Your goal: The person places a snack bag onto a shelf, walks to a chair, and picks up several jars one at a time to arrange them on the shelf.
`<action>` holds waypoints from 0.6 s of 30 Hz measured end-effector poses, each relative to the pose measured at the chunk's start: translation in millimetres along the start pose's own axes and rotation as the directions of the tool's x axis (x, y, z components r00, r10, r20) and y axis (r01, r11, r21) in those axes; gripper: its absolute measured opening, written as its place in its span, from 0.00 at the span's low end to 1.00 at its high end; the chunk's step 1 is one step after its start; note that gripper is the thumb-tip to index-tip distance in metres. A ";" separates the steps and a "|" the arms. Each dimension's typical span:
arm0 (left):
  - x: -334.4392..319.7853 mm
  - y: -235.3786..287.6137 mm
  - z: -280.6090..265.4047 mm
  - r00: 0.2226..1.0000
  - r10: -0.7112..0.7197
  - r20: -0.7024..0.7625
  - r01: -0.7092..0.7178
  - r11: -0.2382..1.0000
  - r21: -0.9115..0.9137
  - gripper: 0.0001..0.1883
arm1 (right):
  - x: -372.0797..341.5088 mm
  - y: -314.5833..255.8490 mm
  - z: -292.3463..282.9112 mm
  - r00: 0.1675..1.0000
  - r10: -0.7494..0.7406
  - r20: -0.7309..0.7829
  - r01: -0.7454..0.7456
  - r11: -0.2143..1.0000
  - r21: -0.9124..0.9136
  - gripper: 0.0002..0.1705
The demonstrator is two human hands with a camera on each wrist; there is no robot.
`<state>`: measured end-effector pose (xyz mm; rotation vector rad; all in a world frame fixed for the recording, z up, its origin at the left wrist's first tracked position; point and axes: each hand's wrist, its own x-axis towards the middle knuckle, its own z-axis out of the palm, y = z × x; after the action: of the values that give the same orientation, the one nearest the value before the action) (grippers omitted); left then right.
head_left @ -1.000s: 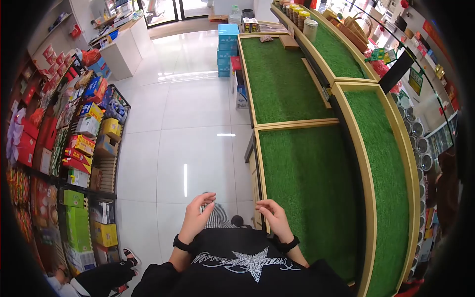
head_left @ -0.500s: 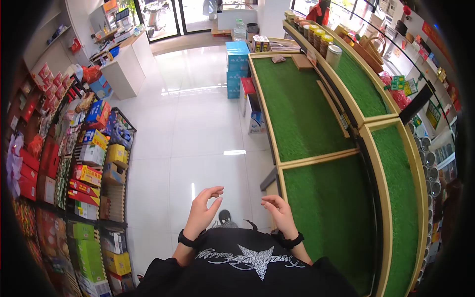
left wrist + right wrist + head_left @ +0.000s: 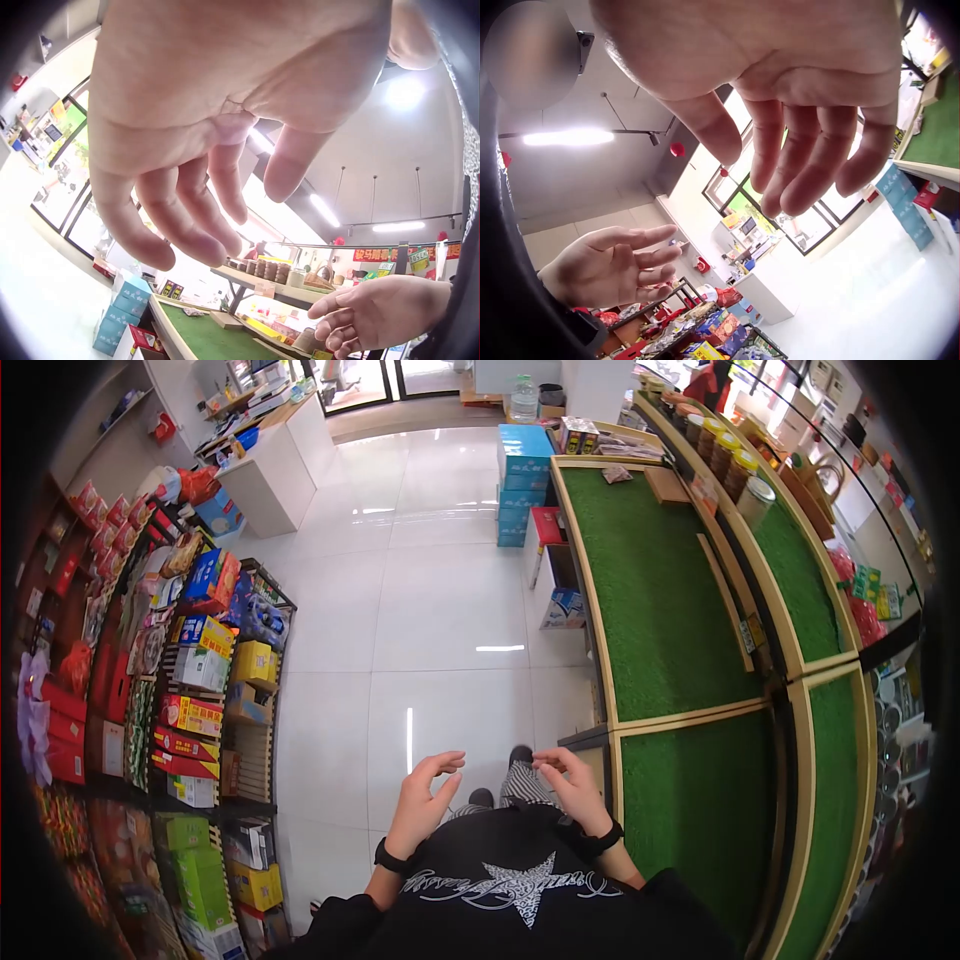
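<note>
Both hands hang in front of the black shirt, apart from each other and holding nothing. The left hand has its fingers loosely bent toward the middle; the left wrist view shows its palm with relaxed fingers. My right hand is level with it, near the corner of the green-lined display shelf, and whether it touches the frame I cannot tell. In the right wrist view its fingers hang relaxed above nothing held.
Stocked shelves with boxes run along the left. Blue cartons and a red-topped box stand beside the far end of the display. A white counter is at the back left, with tiled floor between.
The view has shifted, so the display and cartons appear further right. Both shoes now show below the hands. The hands keep about the same relaxed pose.
</note>
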<state>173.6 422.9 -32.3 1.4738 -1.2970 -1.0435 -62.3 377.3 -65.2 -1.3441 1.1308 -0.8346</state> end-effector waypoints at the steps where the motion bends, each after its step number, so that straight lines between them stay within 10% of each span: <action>1: 7.4 -1.4 -0.8 1.000 0.004 -0.003 -0.004 1.000 0.004 0.15 | 11.9 -4.6 -1.9 1.000 -0.002 0.004 0.002 1.000 -0.022 0.12; 18: 228.5 28.2 37.9 0.996 0.091 0.023 -0.092 0.994 0.059 0.16 | 219.5 -36.3 -102.3 0.990 -0.122 -0.064 0.116 0.989 -0.097 0.12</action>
<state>152.7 190.7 -23.0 1.4372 -1.4072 -0.9694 -90.7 134.8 -47.9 -1.4809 1.1643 -0.9315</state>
